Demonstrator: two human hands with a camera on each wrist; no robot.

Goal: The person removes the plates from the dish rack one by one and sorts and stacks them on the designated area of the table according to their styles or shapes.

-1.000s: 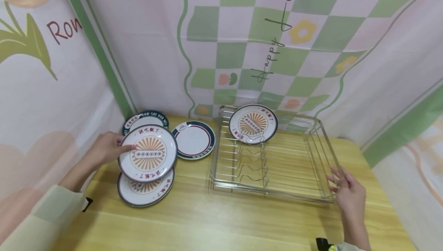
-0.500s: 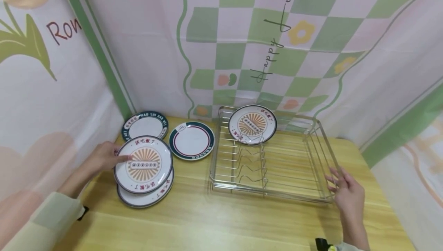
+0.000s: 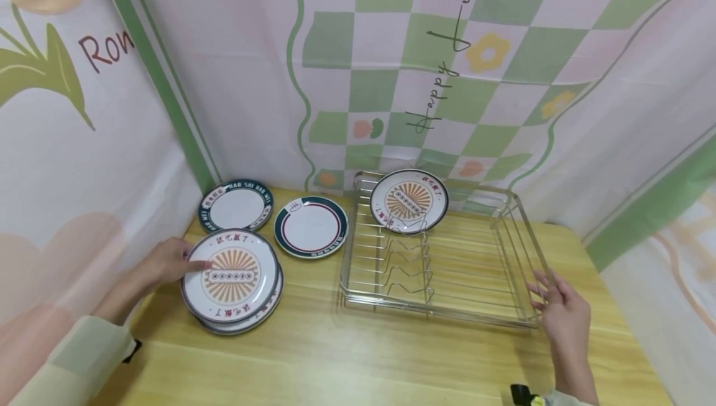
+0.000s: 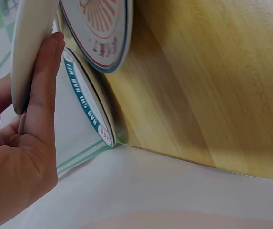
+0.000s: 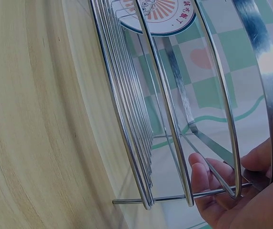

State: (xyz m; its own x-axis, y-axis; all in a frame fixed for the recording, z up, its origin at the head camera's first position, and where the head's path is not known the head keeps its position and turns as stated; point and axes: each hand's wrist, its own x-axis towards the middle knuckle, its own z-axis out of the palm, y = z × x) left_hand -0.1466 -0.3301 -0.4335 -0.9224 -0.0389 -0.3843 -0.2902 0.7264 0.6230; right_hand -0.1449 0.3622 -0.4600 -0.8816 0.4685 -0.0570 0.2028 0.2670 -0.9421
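My left hand (image 3: 168, 263) pinches the left rim of a white plate (image 3: 230, 276) with an orange sunburst print, thumb on top and fingers underneath. In the left wrist view this plate (image 4: 34, 47) is seen edge-on, apart from the plate below. Under it sits another sunburst plate (image 3: 268, 314), mostly covered. My right hand (image 3: 565, 316) holds the right side of a wire dish rack (image 3: 475, 313); in the right wrist view its fingers (image 5: 199, 179) curl round the rack's bars. One sunburst plate (image 3: 409, 201) stands tilted at the rack's back left.
Two green-rimmed plates lie behind the held one: a left plate (image 3: 235, 206) against the wall corner and a right plate (image 3: 311, 227) beside the rack. Wooden table (image 3: 335, 362) stretches in front. Printed cloth (image 3: 252, 83) hangs behind and at both sides.
My left hand has brought the held plate down and toward me, over the plate below, uncovering more of the green-rimmed plate behind. The right hand and rack stay in place.
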